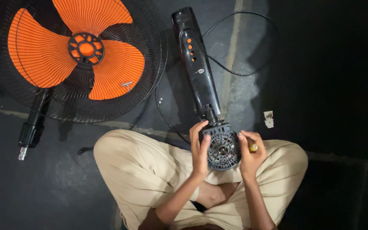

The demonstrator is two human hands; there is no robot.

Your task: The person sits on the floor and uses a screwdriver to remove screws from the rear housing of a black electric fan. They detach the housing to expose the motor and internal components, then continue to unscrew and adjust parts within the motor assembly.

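**Two hands on a fan motor housing**

Both hands close around the round black ribbed plastic motor housing (223, 150), which rests over the person's crossed legs in beige trousers (141, 174). The left hand (200, 149) wraps its fingers along the housing's left edge, gripping it. The right hand (250, 155) presses against the right edge while curled around a small yellow-handled tool (253, 148), perhaps a screwdriver; only its end shows.

From the housing, the long black plastic control column with orange buttons (196, 64) stretches away across the dark concrete floor (243, 85). A black power cord (231, 64) loops beside it. Further left lies the black wire fan guard (150, 51) holding three orange plastic blades (75, 49), with its black stem (33, 123) below.

A small screw could roll off into the dim floor if the housing tips. The unsupported column could lever the housing out of the grip.

Small pale scraps (268, 119) lie to the right; what they are is unclear. Darkness swallows the right side of the scene.
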